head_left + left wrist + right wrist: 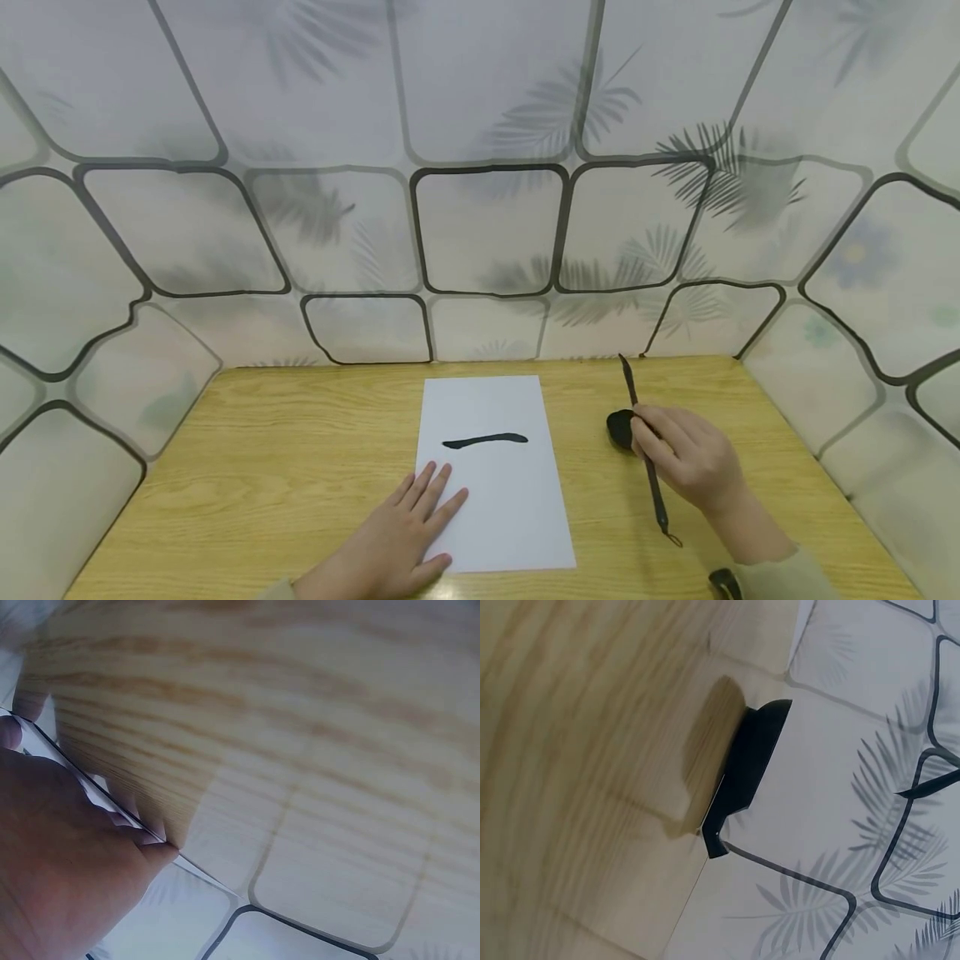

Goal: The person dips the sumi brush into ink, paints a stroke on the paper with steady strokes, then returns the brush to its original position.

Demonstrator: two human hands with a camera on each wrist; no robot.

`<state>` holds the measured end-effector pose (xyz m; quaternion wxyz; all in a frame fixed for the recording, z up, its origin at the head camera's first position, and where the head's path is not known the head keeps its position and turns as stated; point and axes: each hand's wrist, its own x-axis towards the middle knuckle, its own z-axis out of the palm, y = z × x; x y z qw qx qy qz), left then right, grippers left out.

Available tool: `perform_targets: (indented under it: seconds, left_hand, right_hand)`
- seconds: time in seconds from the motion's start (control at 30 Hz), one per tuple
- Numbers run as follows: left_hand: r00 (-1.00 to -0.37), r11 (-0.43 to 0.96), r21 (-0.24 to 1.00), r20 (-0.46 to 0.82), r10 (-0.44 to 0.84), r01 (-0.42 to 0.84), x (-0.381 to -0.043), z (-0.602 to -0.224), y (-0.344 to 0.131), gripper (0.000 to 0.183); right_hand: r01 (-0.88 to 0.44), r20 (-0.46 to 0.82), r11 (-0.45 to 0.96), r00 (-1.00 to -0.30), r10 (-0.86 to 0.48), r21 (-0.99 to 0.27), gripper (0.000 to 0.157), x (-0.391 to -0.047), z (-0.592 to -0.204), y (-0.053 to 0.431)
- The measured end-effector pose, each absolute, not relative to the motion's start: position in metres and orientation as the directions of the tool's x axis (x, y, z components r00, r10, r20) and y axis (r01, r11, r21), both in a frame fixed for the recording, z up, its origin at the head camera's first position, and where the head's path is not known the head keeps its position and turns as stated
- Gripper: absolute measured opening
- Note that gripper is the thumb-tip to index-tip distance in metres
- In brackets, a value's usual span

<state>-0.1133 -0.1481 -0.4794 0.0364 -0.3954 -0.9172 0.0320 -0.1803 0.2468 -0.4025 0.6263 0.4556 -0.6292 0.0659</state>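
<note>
A sheet of white paper (510, 508) lies on the wooden table, with one black, roughly horizontal brush stroke (486, 440) across its upper half. My left hand (405, 525) rests with spread fingers on the paper's lower left side, below the stroke; the left wrist view shows this hand (67, 855) from low at its side. To the right of the paper, my right hand (690, 454) pinches a dark calligraphy brush (655, 492) mid-handle. Its dark tip (926, 786) points away from me, and the hanging loop is nearer me. A small black ink dish (618, 429) sits beside the right fingers, partly covered by them.
The wooden table (300, 433) ends at a patterned wall (487, 233) behind, and similar panels enclose both sides. A black strap (724, 583) shows at the right sleeve. In the right wrist view the black dish (754, 754) reflects on the tabletop.
</note>
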Motion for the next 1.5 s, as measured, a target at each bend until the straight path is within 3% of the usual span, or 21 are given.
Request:
perform_targets:
  seconds: [0.33,1.5]
  left_hand:
    - [-0.686,0.687,-0.087,0.038,0.726,0.722,-0.115,-0.478,-0.148,0.073]
    - [-0.696,0.695,-0.064,0.006,0.718,0.716,-0.113,-0.476,-0.147,0.073]
  right_hand:
    - [-0.619,0.776,0.546,0.171,-0.608,0.564,0.027,-0.176,-0.408,0.264]
    - [-0.642,0.602,0.437,0.048,-0.797,0.630,0.039,-0.172,-0.436,0.308]
